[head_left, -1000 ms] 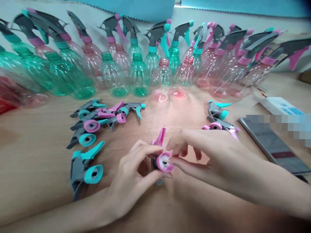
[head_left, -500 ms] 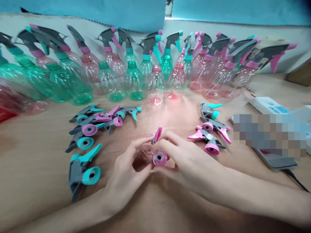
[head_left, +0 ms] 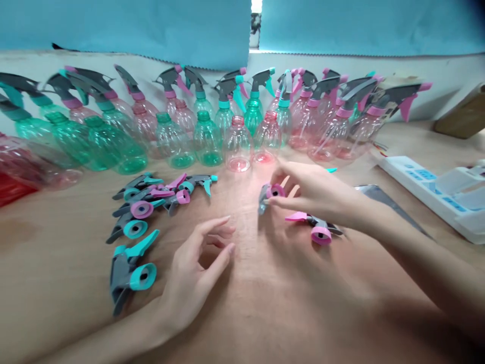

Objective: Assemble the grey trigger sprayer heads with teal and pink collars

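My right hand (head_left: 314,194) grips a grey and pink spray trigger head (head_left: 277,191) above the table, its collar facing me. Fingers and thumb of my left hand (head_left: 200,268) are apart, with nothing between them. Just left of that hand lies a grey and turquoise trigger head (head_left: 143,277). Behind it is a pile of several more heads in pink and turquoise, among them a pink-collared one (head_left: 141,208). Below my right hand rests another pink trigger head (head_left: 321,234). A turquoise tip (head_left: 332,170) shows past my right hand; the rest of it is hidden.
Along the wall stand many ribbed bottles, some open-necked like the clear pink bottle (head_left: 238,146) and green bottle (head_left: 208,139), others with trigger heads fitted. At right are a phone-like dark slab (head_left: 390,202) and a white power strip (head_left: 428,189). A red bag (head_left: 17,189) lies far left.
My hands have come apart. My right hand has moved up and right with the pink trigger head; my left hand has let go and stays near its place. The view has tilted slightly upward.
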`<state>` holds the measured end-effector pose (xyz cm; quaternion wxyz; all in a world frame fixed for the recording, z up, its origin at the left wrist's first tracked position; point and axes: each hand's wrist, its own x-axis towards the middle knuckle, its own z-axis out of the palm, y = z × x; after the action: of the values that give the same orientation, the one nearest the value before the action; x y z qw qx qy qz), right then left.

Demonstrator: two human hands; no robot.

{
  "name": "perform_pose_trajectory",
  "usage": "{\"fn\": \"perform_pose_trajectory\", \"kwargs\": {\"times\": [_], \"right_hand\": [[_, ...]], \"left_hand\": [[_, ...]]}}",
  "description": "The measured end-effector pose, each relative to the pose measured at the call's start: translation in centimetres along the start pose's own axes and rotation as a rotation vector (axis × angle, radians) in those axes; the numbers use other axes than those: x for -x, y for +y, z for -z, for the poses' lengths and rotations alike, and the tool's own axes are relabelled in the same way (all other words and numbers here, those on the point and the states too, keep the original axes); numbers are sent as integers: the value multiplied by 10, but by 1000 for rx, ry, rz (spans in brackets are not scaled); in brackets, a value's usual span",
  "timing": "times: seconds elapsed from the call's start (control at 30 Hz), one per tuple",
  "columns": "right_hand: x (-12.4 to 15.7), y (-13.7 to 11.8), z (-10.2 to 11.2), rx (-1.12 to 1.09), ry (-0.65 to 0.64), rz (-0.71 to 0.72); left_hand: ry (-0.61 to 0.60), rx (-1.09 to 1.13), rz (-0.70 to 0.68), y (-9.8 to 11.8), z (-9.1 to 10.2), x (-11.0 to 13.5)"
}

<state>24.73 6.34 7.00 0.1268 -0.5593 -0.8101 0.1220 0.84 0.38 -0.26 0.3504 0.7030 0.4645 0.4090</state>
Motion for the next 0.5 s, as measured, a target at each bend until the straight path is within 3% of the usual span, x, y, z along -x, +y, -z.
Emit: {"fn": "perform_pose_trajectory", "kwargs": {"times": [0.23,0.37,0.5], "right_hand": [[6,37,9,273,-117,-76],[9,30,8,336,-75,-50],[6,14,-9,324,-78,62]], "left_hand": [[-39,-144,-199,5,3,3],[-111,-243,-319,9,6,4],[-191,-307,-412,12,12,9]]}}
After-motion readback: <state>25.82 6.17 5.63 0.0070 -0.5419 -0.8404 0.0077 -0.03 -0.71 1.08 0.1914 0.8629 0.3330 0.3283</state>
